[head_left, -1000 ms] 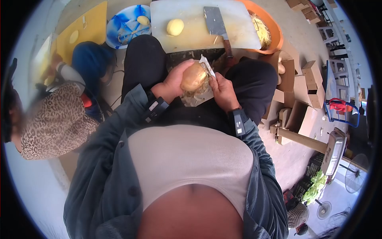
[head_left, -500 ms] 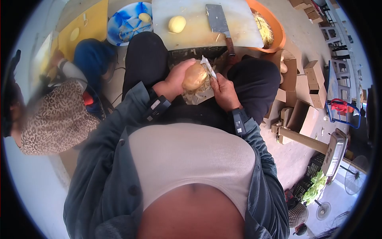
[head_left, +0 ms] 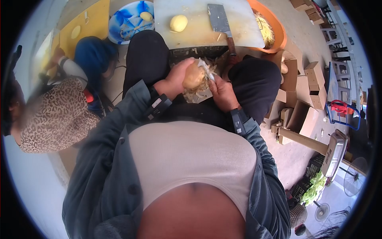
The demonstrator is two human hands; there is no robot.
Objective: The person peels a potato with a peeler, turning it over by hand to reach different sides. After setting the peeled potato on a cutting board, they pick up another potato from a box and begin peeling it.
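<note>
My left hand [head_left: 176,79] is wrapped round a brown potato [head_left: 193,76], held between my knees. In my right hand [head_left: 223,94] is a pale peeler [head_left: 206,69], its head against the right side of the potato. Peelings [head_left: 197,96] lie beneath the potato. Beyond my knees, a peeled potato [head_left: 178,23] rests on the white cutting board [head_left: 191,36], left of a cleaver [head_left: 218,19] whose wooden handle sticks out over the near edge.
A blue-and-white basin [head_left: 117,31] holds another peeled potato. Shredded potato fills an orange basin [head_left: 283,36]. Cardboard boxes [head_left: 300,117] stand at the right. A person in a leopard-print top [head_left: 59,115] sits at the left beside a yellow board [head_left: 89,24].
The peeler has shifted slightly left and down across the potato, and my right hand has moved a little left with it. My left hand still holds the potato.
</note>
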